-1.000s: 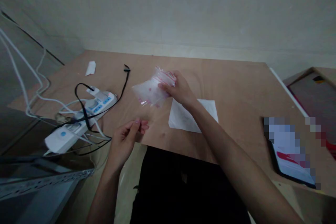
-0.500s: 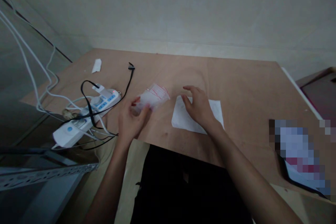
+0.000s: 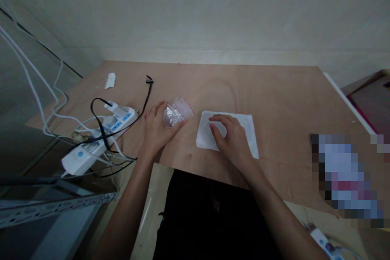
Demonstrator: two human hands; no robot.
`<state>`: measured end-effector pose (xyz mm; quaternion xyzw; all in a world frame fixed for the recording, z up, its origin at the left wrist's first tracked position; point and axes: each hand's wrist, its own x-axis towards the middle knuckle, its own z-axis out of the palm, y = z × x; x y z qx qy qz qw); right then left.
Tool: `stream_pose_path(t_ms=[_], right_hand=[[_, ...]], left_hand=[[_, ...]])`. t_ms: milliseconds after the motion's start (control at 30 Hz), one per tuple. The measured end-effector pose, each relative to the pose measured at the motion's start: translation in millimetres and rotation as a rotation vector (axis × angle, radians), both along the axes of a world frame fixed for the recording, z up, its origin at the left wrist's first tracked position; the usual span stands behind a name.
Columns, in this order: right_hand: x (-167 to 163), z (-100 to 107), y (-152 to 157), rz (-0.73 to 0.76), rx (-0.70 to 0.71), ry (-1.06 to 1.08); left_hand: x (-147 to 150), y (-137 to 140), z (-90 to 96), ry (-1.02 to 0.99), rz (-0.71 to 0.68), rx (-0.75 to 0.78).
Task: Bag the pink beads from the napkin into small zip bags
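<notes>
A small clear plastic zip-lock bag [image 3: 180, 110] with red lines near its mouth lies on the wooden table. My left hand [image 3: 157, 124] curls around its left end, fingers on the far side and thumb along the near edge. The bag's left part looks rounded and shiny; its content is unclear. To the right, a white sheet [image 3: 203, 130], paper or thin cloth, lies flat on the table. Over this sheet is my right hand [image 3: 230, 136], thumb and fingers bent but apart, with nothing between them.
A white power strip [image 3: 82, 156] tangled with black and white cables stands at the table's left. Behind it lies a white scrap [image 3: 110, 81]. At the right edge is a pixelated, phone-like object [image 3: 347, 174]. A metal frame [image 3: 61, 207] stands lower left.
My left hand has moved slightly forward and wraps the bag's end differently; the bag now looks shorter and shinier. My right hand has come down and back a little over the white sheet.
</notes>
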<state>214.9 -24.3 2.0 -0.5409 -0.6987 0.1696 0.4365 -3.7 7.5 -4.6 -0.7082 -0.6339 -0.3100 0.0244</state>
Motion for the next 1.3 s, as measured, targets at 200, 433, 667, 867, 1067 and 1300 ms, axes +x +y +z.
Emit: stream_pose_path(t_ms=[200, 433, 667, 867, 1067, 1300], right_hand=[[-11.2, 12.1, 4.4, 0.107, -0.069, 0.218], [-16.2, 21.8, 1.4, 0.386, -0.332, 0.495], [-10.9, 22.2, -2.2, 0.219, -0.358, 0.593], [-20.4, 32.6, -14.4, 0.251, -0.198, 0.402], [-16.3, 32.7, -17.6, 0.26, -0.198, 0.28], [-13.5, 28.9, -20.4, 0.207, -0.14, 0.149]], left_hand=[[15.2, -22.7, 13.4, -0.083, -0.209, 0.117], [30.4, -31.4, 22.1, -0.077, -0.376, 0.105], [44.9, -44.1, 25.4, -0.372, -0.145, 0.165], [67.1, -46.3, 34.0, -0.871, -0.237, -0.155], [68.3, -43.4, 34.3, -0.962, -0.327, -0.248], [63.5, -44.0, 32.4, -0.921, -0.404, -0.321]])
